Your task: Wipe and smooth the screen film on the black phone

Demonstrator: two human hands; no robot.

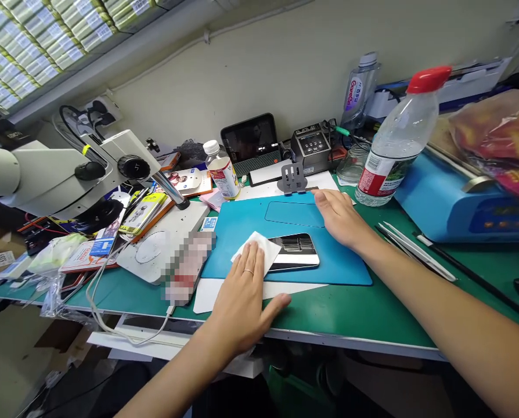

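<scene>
My left hand point(242, 296) lies flat, fingers stretched out, on a white wipe point(266, 251). Under the wipe is the left end of a phone point(301, 249) whose glossy face reflects dark and white stripes. The phone rests on a blue mat point(229, 223). At the mat's upper right edge is my right hand point(338, 217), open, its thumb apart from the other fingers and nothing visible in it. Beside it on the mat is a phone-shaped dark outline point(292, 215); whether it is printed or a clear sheet I cannot tell.
Left of the mat lies a partly blurred phone point(190, 267) with a cable; behind it stands a microscope point(129, 157). A juice bottle point(222, 171), a red-capped water bottle point(394, 145), tweezers point(416, 252) and a blue machine point(442, 203) surround the mat. The bench edge point(350, 339) is near me.
</scene>
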